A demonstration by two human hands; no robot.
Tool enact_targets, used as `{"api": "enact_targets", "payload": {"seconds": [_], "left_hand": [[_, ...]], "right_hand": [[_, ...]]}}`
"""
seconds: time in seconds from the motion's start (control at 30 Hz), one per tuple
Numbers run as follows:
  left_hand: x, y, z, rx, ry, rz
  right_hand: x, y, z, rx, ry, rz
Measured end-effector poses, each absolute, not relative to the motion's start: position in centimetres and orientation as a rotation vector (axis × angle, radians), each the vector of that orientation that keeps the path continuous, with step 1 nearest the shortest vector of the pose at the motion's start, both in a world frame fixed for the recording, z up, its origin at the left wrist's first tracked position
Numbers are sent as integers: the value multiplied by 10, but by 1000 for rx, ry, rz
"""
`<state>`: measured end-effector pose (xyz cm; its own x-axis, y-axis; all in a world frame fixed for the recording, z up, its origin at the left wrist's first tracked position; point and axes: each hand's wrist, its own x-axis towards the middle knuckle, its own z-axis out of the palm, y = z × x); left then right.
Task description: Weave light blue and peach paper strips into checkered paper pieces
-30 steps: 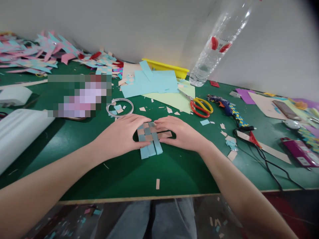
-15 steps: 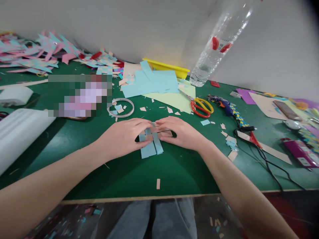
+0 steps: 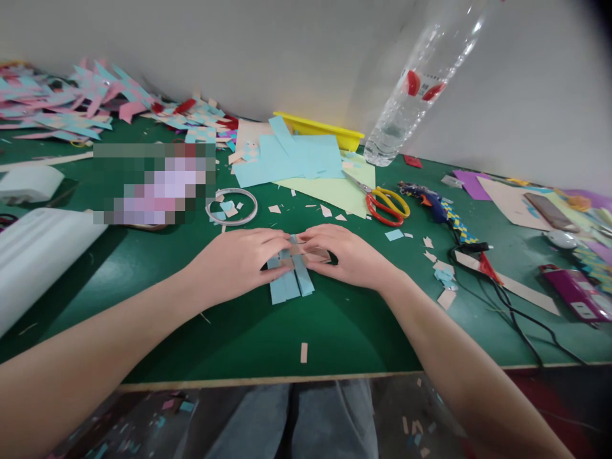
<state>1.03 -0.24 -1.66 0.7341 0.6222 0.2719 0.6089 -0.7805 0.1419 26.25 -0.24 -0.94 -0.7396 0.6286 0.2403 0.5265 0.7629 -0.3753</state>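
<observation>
Light-blue paper strips (image 3: 285, 287) lie interlaced with pale pink ones in the middle of the green table, their lower blue ends fanning toward me. My left hand (image 3: 239, 258) is closed on the left side of this small weave, thumb near its lower part and fingers along the upper edge. From the right, my right hand (image 3: 347, 255) pinches the pale pink strips (image 3: 319, 255) at the weave's other side. The fingertips of both hands almost meet at the top and cover part of the paper.
Behind the hands are a tape roll (image 3: 255, 207), blue paper sheets (image 3: 306, 156), scissors (image 3: 387, 205) and a tilted plastic bottle (image 3: 406, 89). Paper scraps are scattered around. A pixelated patch covers something at left, beside a white object (image 3: 43, 261). Black cables (image 3: 514, 309) lie at right.
My fingers have shifted very slightly on the woven paper strips, the left thumb a little upward. Everything else stays where it was.
</observation>
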Motion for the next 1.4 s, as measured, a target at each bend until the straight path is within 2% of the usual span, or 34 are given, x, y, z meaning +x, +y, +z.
{"api": "enact_targets", "payload": {"seconds": [0.33,0.83,1.13,1.4], "left_hand": [[-12,11,-1,2836,633,242],[-9,12,-1,3005,440,428],[-6,9,-3,2879,748,602],[3,2,8,2331,1236,989]], "right_hand": [[262,-2,-8,-883,-2601,399],[263,-2,-7,-875,-2591,455],[264,-3,-3,-934,-2528,497],[270,-7,10,-977,-2029,786]]}}
